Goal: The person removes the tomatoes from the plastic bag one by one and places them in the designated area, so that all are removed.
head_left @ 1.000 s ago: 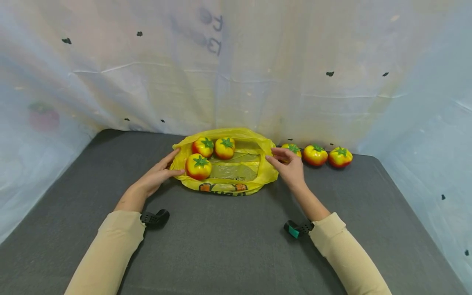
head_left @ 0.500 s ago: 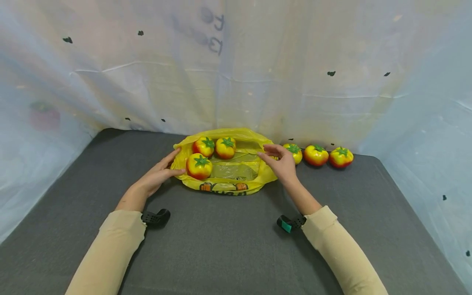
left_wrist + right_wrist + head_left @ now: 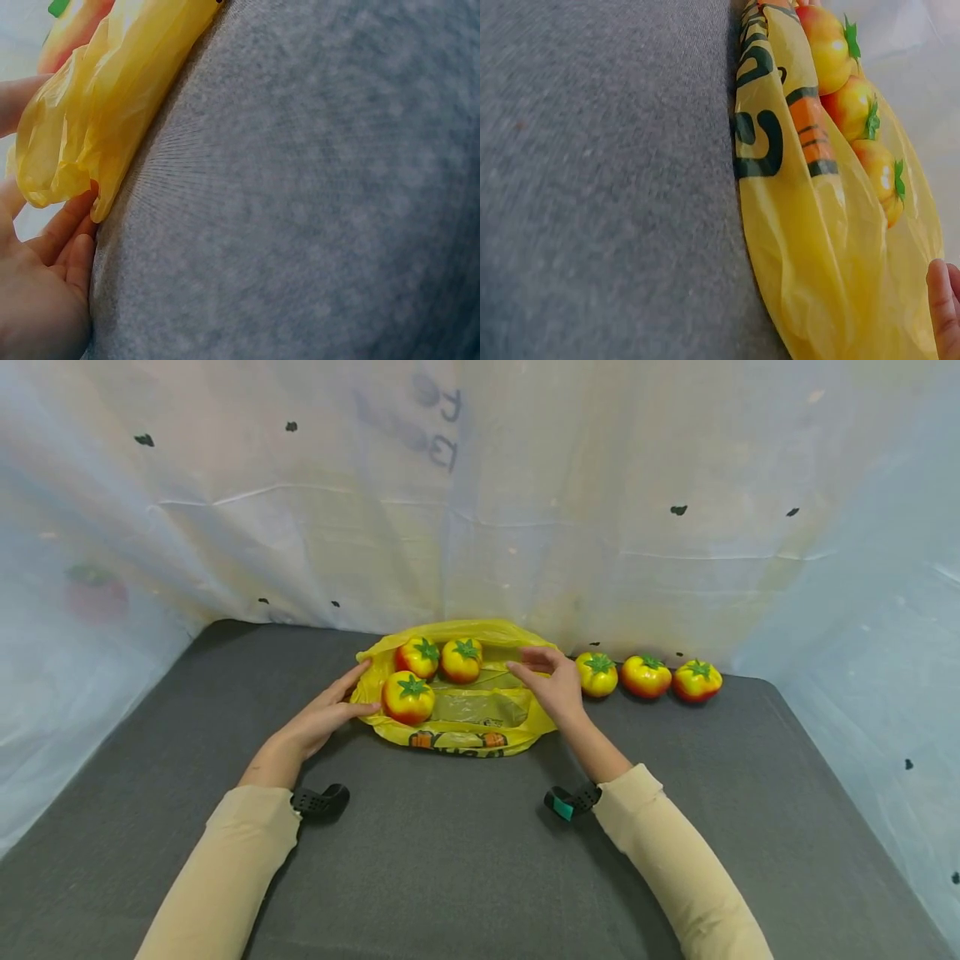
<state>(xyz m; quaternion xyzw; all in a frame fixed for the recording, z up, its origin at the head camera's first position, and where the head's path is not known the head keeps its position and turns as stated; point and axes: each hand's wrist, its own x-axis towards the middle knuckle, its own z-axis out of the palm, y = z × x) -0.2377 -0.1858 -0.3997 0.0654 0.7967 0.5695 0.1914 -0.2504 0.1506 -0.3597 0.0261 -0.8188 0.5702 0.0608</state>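
A yellow plastic bag (image 3: 480,739) lies with its mouth spread wide, and three glossy red-yellow tomatoes (image 3: 408,697) with green tops sit in its left half. At its left end, my left hand (image 3: 318,720) touches the bag with thumb and fingers spread apart. The left wrist view shows fingers (image 3: 67,232) against the bag's outer side. My right hand (image 3: 558,683) hovers over the bag's right part, its fingers loosely bent and holding nothing. In the right wrist view, only fingertips (image 3: 943,304) show beside the bag.
To the right of the bag, three more tomatoes (image 3: 646,677) stand in a row along the back of the dark grey table (image 3: 450,860). A pale plastic sheet (image 3: 525,527) hangs behind them and at both sides.
My right hand has moved left from the bag's right rim to over its opening, uncovering the nearest tomato of the row. The left hand has stayed in place.
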